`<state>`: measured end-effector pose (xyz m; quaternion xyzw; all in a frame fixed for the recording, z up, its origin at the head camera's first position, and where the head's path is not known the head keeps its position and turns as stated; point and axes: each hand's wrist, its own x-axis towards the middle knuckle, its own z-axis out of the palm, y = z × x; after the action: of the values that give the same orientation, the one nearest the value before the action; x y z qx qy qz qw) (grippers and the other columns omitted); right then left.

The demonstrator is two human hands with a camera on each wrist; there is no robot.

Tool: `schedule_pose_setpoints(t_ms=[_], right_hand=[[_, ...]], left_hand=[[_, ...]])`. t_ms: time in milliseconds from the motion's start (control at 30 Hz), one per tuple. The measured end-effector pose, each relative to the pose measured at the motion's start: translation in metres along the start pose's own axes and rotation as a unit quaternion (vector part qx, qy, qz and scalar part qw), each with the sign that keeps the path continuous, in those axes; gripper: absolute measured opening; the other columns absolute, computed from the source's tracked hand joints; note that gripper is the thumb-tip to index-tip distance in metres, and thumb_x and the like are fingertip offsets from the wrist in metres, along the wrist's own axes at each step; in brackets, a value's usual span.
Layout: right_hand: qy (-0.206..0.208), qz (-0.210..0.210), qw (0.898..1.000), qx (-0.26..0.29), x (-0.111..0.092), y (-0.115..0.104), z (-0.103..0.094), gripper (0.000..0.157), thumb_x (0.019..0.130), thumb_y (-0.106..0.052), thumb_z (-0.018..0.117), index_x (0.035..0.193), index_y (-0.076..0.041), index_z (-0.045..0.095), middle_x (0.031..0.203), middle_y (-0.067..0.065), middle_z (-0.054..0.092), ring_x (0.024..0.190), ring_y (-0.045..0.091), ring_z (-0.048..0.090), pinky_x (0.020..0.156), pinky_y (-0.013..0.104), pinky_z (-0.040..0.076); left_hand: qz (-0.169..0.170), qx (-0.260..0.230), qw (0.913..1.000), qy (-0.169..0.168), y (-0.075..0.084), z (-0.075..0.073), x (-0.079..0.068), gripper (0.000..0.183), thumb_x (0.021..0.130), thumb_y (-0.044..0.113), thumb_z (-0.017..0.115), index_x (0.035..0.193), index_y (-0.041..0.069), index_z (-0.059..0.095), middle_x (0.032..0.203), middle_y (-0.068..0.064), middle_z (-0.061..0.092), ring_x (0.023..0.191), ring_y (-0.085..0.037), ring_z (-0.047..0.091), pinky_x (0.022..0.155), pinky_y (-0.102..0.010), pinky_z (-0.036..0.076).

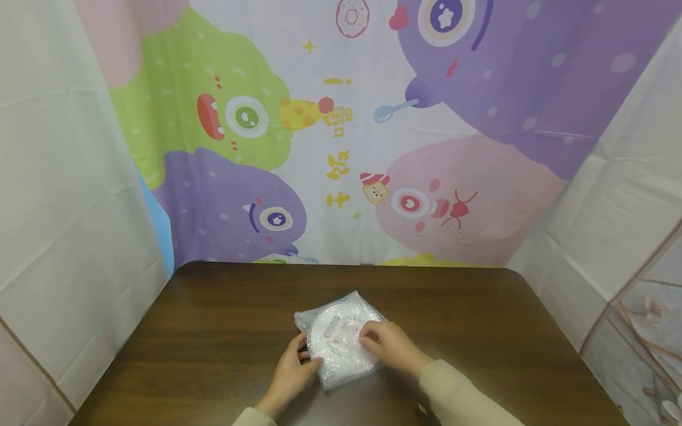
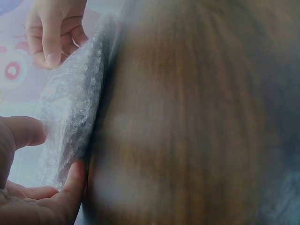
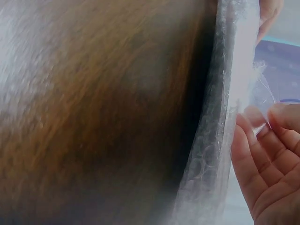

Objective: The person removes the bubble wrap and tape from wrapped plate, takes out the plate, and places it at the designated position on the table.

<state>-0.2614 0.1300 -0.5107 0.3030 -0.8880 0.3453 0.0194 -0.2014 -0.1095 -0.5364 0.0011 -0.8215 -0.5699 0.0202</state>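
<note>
A round, whitish thing wrapped in clear bubble wrap, the bubble-wrapped package (image 1: 338, 337), lies on the brown table. My left hand (image 1: 292, 370) holds its near left edge, thumb on top and fingers at the side; the left wrist view shows this thumb and fingers (image 2: 70, 187) against the bubbles. Over the package's right part is my right hand (image 1: 391, 346), its thumb and index finger together. In the right wrist view, that hand (image 3: 272, 154) pinches a thin clear strip of film (image 3: 259, 127) at the wrap's upper face. What exactly the wrap contains is hard to tell.
The wood-grain table (image 1: 213, 331) extends around the package on all sides. Behind its far edge hangs a cartoon-printed curtain (image 1: 341, 236), with pale sheets (image 1: 80, 207) at left and right. A small dark object (image 1: 423, 411) shows beside the right sleeve.
</note>
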Motion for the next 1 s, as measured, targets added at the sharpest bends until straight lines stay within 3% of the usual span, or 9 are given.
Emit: schedule_pose_setpoints(t_ms=[200, 500, 767, 1000], right_hand=[[0.020, 0.022, 0.999, 0.039, 0.0034, 0.0093, 0.0037, 0.008, 0.089, -0.014, 0.068, 0.081, -0.014, 0.068, 0.079, -0.005, 0.069, 0.074, 0.000, 0.055, 0.071, 0.022, 0.049], [0.009, 0.073, 0.989, 0.131, 0.0054, 0.0107, 0.0021, 0.011, 0.092, -0.011, 0.065, 0.084, -0.006, 0.068, 0.073, 0.003, 0.067, 0.064, 0.002, 0.055, 0.058, 0.020, 0.050], [0.021, 0.138, 0.961, 0.239, 0.0072, 0.0094, -0.0011, 0.012, 0.094, -0.007, 0.061, 0.090, 0.004, 0.064, 0.078, 0.013, 0.068, 0.068, 0.015, 0.063, 0.059, 0.028, 0.058], [0.020, 0.154, 0.952, 0.263, 0.0072, 0.0063, -0.0043, 0.014, 0.094, -0.009, 0.061, 0.092, 0.005, 0.063, 0.079, 0.015, 0.068, 0.069, 0.016, 0.064, 0.060, 0.031, 0.059]], left_hand=[[-0.002, 0.001, 1.0000, 0.001, 0.0007, 0.0003, 0.0000, 0.070, 0.081, 0.008, 0.072, 0.140, -0.011, 0.039, 0.134, -0.030, 0.052, 0.108, -0.032, 0.060, 0.078, -0.028, 0.053], [-0.002, -0.001, 1.0000, -0.001, 0.0010, -0.0004, -0.0002, 0.071, 0.082, 0.008, 0.072, 0.140, -0.011, 0.038, 0.134, -0.030, 0.052, 0.107, -0.031, 0.060, 0.078, -0.028, 0.053], [-0.007, -0.001, 1.0000, -0.002, 0.0016, -0.0007, -0.0003, 0.071, 0.082, 0.009, 0.072, 0.141, -0.011, 0.038, 0.134, -0.030, 0.052, 0.108, -0.031, 0.060, 0.078, -0.029, 0.053], [-0.007, 0.001, 1.0000, -0.002, 0.0005, -0.0003, -0.0004, 0.071, 0.081, 0.008, 0.072, 0.140, -0.012, 0.038, 0.133, -0.031, 0.052, 0.108, -0.032, 0.060, 0.079, -0.032, 0.054]])
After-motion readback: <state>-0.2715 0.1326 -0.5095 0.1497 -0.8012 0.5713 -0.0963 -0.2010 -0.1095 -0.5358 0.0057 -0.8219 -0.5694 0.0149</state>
